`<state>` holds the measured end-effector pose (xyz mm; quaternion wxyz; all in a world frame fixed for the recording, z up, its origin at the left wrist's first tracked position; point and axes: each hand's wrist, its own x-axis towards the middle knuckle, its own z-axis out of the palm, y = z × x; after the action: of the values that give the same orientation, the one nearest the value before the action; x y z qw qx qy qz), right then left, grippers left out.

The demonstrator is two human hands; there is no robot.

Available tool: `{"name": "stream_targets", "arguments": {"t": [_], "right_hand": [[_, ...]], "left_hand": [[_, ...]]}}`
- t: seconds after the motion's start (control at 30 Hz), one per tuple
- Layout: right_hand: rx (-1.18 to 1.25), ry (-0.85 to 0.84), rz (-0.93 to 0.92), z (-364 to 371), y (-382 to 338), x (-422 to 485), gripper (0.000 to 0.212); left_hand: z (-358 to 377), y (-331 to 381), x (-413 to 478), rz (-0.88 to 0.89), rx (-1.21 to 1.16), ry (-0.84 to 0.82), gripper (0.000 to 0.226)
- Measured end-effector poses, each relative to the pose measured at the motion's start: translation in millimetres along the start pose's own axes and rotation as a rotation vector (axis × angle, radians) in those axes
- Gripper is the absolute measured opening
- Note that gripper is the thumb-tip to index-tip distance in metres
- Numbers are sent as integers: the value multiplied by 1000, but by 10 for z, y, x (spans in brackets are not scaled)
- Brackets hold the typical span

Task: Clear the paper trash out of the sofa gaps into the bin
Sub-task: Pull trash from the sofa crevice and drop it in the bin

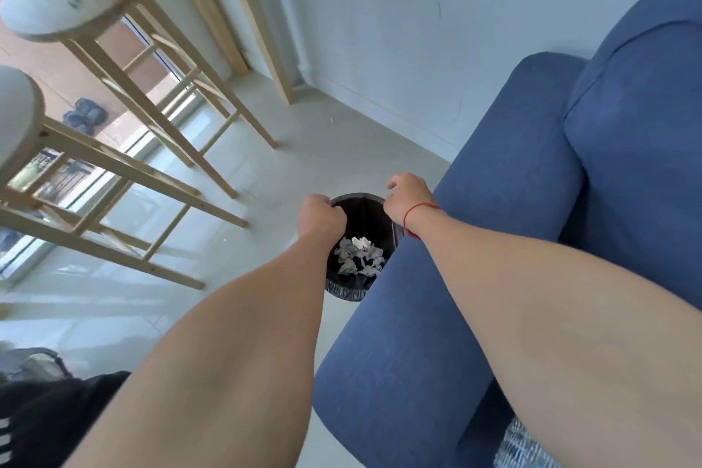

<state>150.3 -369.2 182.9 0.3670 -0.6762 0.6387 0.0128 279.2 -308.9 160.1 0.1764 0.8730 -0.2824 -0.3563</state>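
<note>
1. A black-lined bin stands on the pale floor, tight against the left side of the blue sofa's armrest.
2. Crumpled white paper trash lies at the bottom of the bin.
3. The left hand is at the bin's left rim, its fingers curled into a fist at the edge; they seem to grip the liner, though the hold itself is hidden.
4. The right hand is over the bin's far right rim, just beside the armrest, knuckles up. Its fingers are bent downward, and I cannot tell whether they hold anything.
5. A red string circles the right wrist.
6. Both bare forearms reach from the near edge toward the bin.
7. Two wooden stools stand on the far left by a glass door.
8. A white wall runs behind the sofa.
</note>
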Motion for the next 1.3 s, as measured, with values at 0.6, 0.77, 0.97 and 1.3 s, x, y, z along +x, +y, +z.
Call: {"name": "stream_targets", "arguments": {"t": [0.6,0.77,0.97,1.3], "right_hand": [[73,249,167,-2187,2070,-1241,28],[58,271,212,-2655,3010,-1750,37],[90,303,320,-3042,4129,-2121,42],[278,198,595,-2415,5711,-2159,40]], "left_hand": [[1194,2165,-2202,479,355,-220,46],[1860,2510,-2988,536,387,-295,20],[2717,2888,-3704,533,425,-388,60],[4391,2519,-3985,510,660,-581,50]]}}
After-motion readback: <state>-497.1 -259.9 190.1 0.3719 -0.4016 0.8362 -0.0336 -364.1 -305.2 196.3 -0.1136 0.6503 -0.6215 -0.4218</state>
